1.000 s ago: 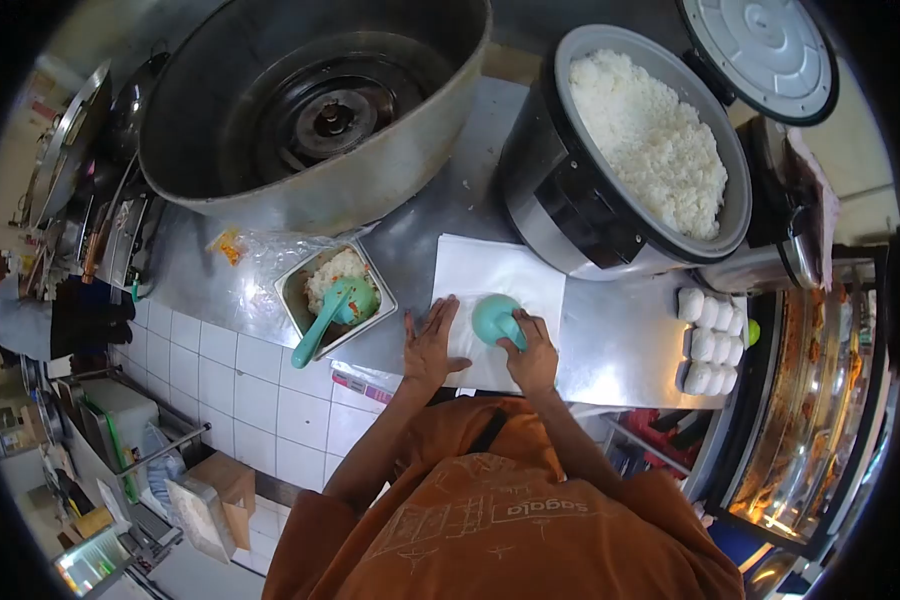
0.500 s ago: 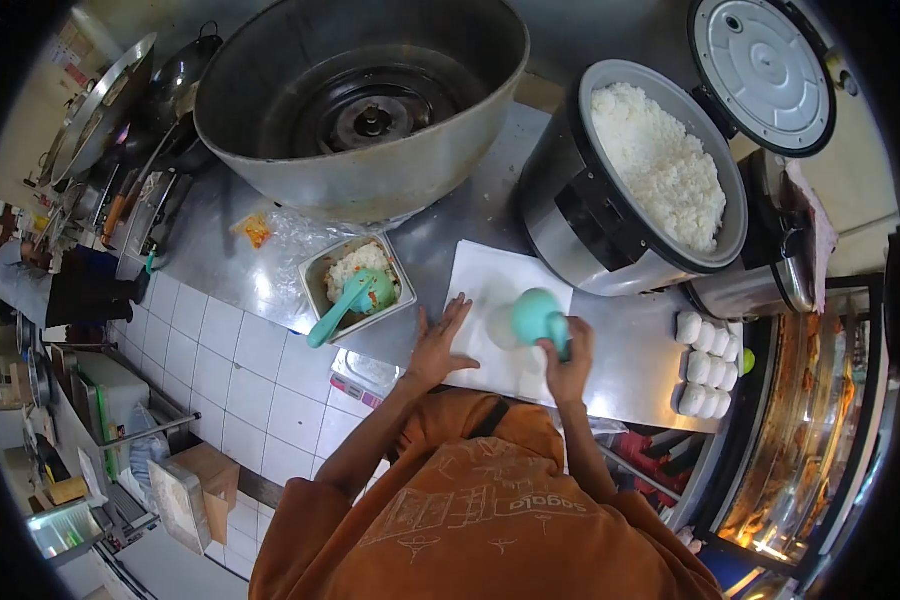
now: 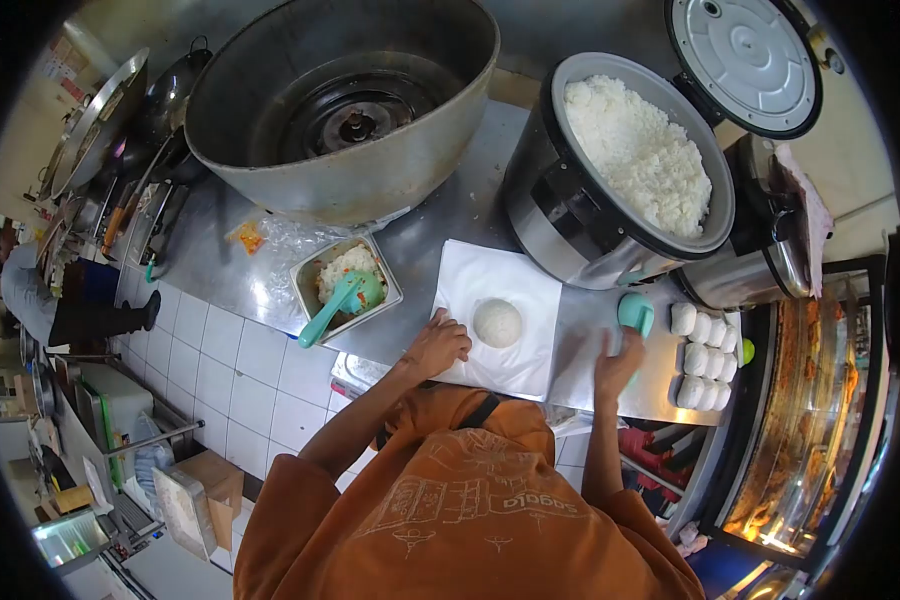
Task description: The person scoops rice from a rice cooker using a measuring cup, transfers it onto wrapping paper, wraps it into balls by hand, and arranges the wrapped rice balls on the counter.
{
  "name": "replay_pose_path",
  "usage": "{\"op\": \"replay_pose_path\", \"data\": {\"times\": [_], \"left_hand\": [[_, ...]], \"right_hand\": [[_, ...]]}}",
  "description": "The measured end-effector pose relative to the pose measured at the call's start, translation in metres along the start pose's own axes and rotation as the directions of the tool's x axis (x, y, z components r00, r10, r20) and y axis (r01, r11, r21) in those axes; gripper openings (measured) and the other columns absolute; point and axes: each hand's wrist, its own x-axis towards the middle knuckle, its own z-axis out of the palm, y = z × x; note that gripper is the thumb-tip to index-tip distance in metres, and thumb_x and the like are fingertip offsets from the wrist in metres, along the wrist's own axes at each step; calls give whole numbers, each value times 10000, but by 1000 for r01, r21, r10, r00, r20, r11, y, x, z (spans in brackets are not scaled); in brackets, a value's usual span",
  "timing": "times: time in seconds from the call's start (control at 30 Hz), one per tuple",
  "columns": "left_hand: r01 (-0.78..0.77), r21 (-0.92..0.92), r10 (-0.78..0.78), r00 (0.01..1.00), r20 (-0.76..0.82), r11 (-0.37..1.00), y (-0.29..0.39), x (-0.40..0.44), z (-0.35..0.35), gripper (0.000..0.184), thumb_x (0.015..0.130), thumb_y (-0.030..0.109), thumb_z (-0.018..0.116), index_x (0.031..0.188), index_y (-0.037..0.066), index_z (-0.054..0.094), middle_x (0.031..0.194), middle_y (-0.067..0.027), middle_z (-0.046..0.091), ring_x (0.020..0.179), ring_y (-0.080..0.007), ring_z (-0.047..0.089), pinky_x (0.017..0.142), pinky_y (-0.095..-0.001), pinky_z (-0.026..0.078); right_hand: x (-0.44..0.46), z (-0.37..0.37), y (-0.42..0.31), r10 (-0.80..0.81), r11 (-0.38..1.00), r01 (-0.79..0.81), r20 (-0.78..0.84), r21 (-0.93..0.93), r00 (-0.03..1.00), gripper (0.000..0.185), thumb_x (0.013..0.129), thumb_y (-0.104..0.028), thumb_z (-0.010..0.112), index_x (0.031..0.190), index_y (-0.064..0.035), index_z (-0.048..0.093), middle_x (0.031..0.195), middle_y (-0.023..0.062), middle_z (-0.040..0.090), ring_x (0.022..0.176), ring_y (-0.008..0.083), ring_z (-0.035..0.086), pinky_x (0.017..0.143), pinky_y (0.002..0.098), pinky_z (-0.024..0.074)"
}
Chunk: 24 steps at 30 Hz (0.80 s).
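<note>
A round mound of rice (image 3: 498, 323) sits on the stack of white paper (image 3: 465, 265). At the paper's left edge rests my left hand (image 3: 436, 345), its fingers curled, touching the sheets. Just below a green rice mold (image 3: 635, 313), which lies on the steel counter right of the paper, is my right hand (image 3: 619, 362); it is blurred, with thumb and fingers apart and nothing between them. To the left, a square metal container (image 3: 394, 297) holds rice and a green spoon (image 3: 330, 311).
A large metal pot (image 3: 320, 190) and an open rice cooker (image 3: 585, 235) full of rice stand behind. White wrapped packets (image 3: 708, 360) sit in rows at the right, beside a lit glass display case (image 3: 805, 420). Another person (image 3: 30, 290) is at the far left.
The green mold has come off the paper and been set down to the right, uncovering the rice mound. My right hand has let go of it. My left hand's fingers have curled in.
</note>
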Motion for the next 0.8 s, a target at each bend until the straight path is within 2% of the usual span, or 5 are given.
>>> {"op": "replay_pose_path", "data": {"times": [0.07, 0.17, 0.43, 0.63, 0.8], "left_hand": [[2, 38, -2, 1000, -15, 999, 4, 3, -1, 71, 883, 179, 671, 831, 143, 703, 902, -15, 648, 1016, -213, 623, 1096, -430, 326], [33, 33, -32, 999, -26, 999, 1, 3, -3, 86, 910, 147, 642, 852, 134, 704, 918, -2, 667, 992, -206, 627, 1028, -397, 359], [98, -329, -179, 957, -228, 939, 42, -8, -40, 297, 924, 117, 636, 1220, 110, 641, 1166, -110, 686, 1127, -301, 609, 1043, -462, 403], [-21, -147, 16, 999, -33, 989, -2, -37, 4, 739, 842, 288, 776, 1477, 100, 450, 1427, -137, 565, 1321, -298, 518, 1179, -475, 319], [-12, -22, 7, 975, -221, 1000, 46, -33, -11, 470, 897, 123, 663, 1343, 37, 542, 1387, -143, 565, 1322, -297, 505, 1168, -487, 346]], "right_hand": [[-33, 12, -20, -281, 907, 110, 390, 406, 877, 469, 743, -243, 871, 1116, -55, 656, 1107, 134, 660, 1115, 342, 598, 983, 440, 445], [-56, 2, -72, -550, 834, 382, 568, 397, 612, 336, 823, -264, 797, 1082, -78, 691, 1124, 122, 671, 1114, 326, 606, 1017, 446, 427], [-37, 10, -59, -346, 852, -13, 582, 523, 736, 217, 979, -156, 611, 1056, 19, 712, 1052, 209, 721, 970, 390, 684, 861, 435, 539], [-55, 14, -57, -280, 821, -101, 550, 562, 787, 200, 954, -117, 654, 1110, -19, 733, 1139, 195, 722, 1066, 343, 698, 926, 406, 548], [-70, 11, -57, -325, 824, -32, 518, 565, 791, 205, 948, -116, 670, 1117, -20, 733, 1133, 182, 728, 1079, 331, 702, 923, 382, 561]]}}
